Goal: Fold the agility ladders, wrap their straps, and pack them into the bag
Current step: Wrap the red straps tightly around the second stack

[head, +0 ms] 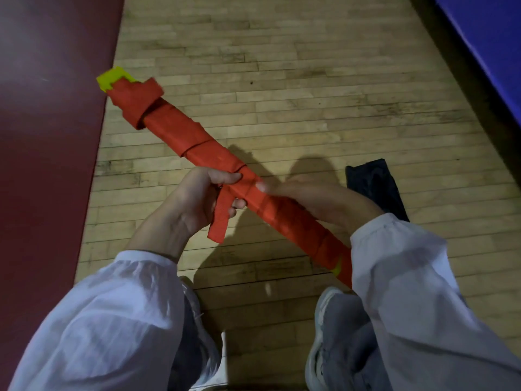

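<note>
Holding the ladder bundle (180, 131) off the wooden floor (310, 80), we have it just left of the bag (375, 187), which lies flat and black on the boards. The red strap already winds round most of the bundle's length. Its long axis runs on a slant: the far end, where a yellow rung (111, 80) pokes out, points up and away from the bag, and the near end passes under our right sleeve, on the bag's side.

Our left hand (197, 198), on the side away from the bag, has its fingers curled over the middle of the bundle, and the loose strap end (220, 221) hangs down through that grip. Our right hand (318, 201), the one nearer the bag, holds the bundle with the thumb laid on top. The fingers behind it are hidden, so we judge it a clasp rather than see it whole.

We judge the wrapping nearly done, with the tail yet to be tucked. For packing, the near end would lead: the bag sits just past our right hand, and whether its mouth faces us we cannot tell.
</note>
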`<state>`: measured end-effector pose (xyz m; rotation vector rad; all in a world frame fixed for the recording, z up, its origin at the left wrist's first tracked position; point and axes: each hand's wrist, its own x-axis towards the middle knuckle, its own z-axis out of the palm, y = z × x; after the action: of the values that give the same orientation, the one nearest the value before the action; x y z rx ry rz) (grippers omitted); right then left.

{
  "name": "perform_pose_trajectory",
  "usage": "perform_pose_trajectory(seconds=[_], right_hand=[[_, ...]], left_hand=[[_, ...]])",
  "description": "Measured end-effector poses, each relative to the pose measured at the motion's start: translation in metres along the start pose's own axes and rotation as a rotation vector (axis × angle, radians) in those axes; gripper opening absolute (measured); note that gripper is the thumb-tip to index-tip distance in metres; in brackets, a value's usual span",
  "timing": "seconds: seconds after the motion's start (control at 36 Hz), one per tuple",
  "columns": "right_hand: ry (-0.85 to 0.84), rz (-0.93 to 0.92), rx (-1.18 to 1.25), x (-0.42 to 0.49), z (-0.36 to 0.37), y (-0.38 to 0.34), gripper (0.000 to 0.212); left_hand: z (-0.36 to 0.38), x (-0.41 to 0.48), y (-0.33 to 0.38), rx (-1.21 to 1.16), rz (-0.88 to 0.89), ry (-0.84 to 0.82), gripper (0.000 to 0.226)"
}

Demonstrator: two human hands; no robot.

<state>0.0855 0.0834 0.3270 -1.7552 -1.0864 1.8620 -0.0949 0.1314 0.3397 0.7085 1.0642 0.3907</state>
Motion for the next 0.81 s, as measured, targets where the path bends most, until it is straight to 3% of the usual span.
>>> perform_pose_trajectory(seconds=[0.08,0.31,0.64,0.81], right_hand=[[-0.064,-0.024,0.022,-0.005,0.002,-0.001,0.038],[0.105,-0.14,0.049,-0.004,0.01,-0.002,0.035],[0.423,-0.264,-0.396,-0.001,0.02,-0.002,0.036],[0.545,-0.299,-0.497,-0.002,0.028,-0.003,0.038]], left_hand=[[0.0,-0.001,0.0,-0.003,-0.007,-0.017,0.017],[0.0,0.003,0.0,-0.039,0.005,0.003,0.017],[-0.001,0.006,-0.005,0.051,-0.003,0.069,0.015],[-0.001,0.008,-0.008,0.075,0.015,0.091,0.03]])
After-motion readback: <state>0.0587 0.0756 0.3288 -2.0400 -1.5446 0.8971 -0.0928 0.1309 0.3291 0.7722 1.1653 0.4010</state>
